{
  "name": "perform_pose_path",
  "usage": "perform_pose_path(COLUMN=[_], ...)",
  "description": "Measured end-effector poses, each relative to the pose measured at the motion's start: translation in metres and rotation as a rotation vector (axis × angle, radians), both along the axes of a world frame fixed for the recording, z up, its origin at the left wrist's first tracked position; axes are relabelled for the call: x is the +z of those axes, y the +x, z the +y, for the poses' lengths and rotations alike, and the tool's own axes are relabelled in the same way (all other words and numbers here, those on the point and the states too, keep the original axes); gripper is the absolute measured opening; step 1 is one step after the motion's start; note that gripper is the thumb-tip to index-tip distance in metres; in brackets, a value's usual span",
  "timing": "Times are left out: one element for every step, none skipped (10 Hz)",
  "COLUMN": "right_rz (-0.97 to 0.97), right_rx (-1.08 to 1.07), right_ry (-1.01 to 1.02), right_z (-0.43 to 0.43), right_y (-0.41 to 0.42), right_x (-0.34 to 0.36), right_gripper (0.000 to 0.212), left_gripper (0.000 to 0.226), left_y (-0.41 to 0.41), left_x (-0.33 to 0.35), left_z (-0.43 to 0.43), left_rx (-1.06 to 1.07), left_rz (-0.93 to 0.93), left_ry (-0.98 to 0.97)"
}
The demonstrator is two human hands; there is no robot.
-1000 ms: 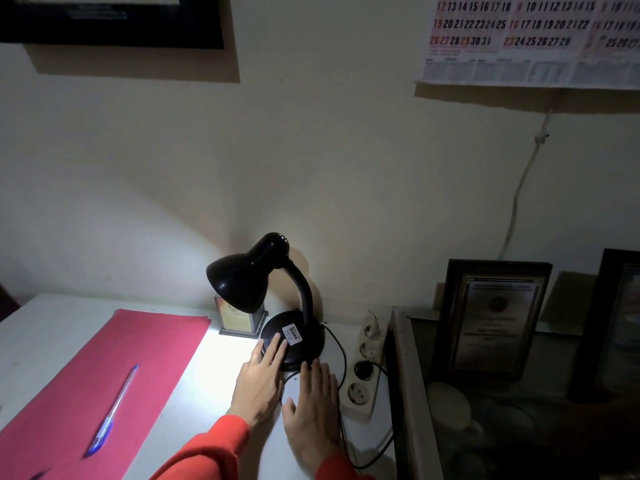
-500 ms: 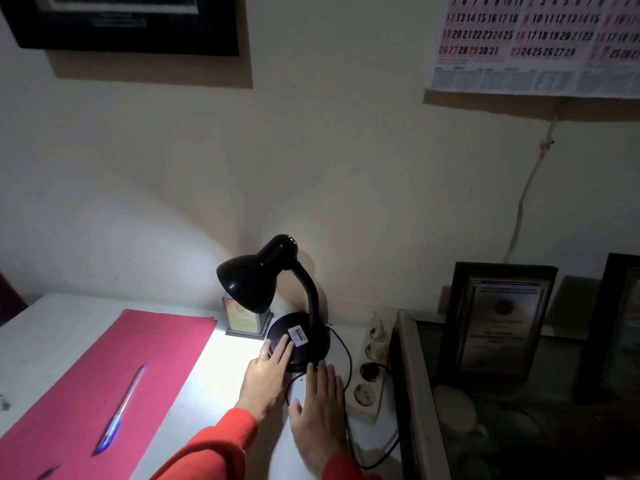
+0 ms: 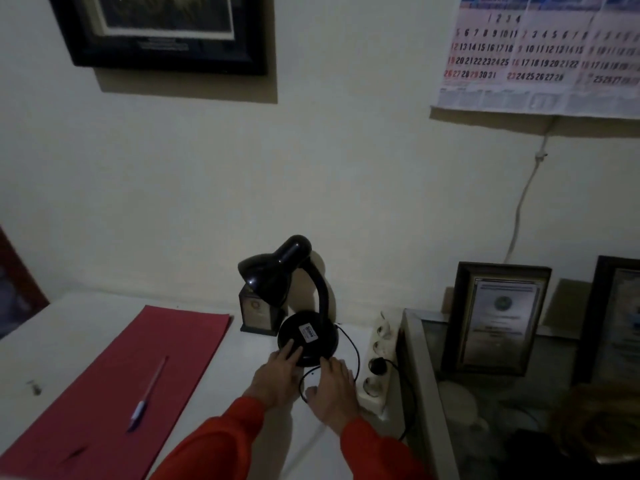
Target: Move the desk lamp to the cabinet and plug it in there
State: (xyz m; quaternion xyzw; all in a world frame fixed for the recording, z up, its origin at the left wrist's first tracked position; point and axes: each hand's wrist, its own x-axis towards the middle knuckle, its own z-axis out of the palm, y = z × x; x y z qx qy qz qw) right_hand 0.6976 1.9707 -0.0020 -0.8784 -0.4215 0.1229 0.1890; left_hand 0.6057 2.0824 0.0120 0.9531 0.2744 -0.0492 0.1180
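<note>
A black gooseneck desk lamp (image 3: 304, 299) stands unlit on the white desk (image 3: 86, 317) near the wall. Its round base carries a white label. My left hand (image 3: 277, 377) lies flat with its fingertips on the front of the base. My right hand (image 3: 334, 389) rests on the desk just right of it, fingers apart, over the lamp's black cord (image 3: 353, 348). The cord's black plug (image 3: 378, 364) sits in a white power strip (image 3: 377, 362). The glass-topped cabinet (image 3: 420, 375) stands directly to the right.
A red folder (image 3: 121, 386) with a pen (image 3: 147, 396) lies on the desk's left. A small trophy block (image 3: 254, 311) stands behind the lamp shade. Framed certificates (image 3: 495, 317) lean on the cabinet. A picture frame (image 3: 162, 29) and calendar (image 3: 536, 53) hang on the wall.
The lamp's light has gone out and the scene is darker. My hands stay at the base. The camera has tilted up a little.
</note>
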Motion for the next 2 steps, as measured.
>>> perform_pose_path(right_rz=[0.042, 0.061], right_rx=[-0.006, 0.013], right_ry=[0.001, 0.000], right_z=[-0.004, -0.012], right_y=[0.002, 0.001], right_x=[0.017, 0.027], right_gripper=[0.059, 0.060], left_gripper=[0.065, 0.066], left_y=[-0.012, -0.026], left_x=[0.013, 0.019], left_z=[-0.008, -0.011], left_rx=[0.080, 0.110], left_rz=[-0.005, -0.002], left_ry=[-0.125, -0.144])
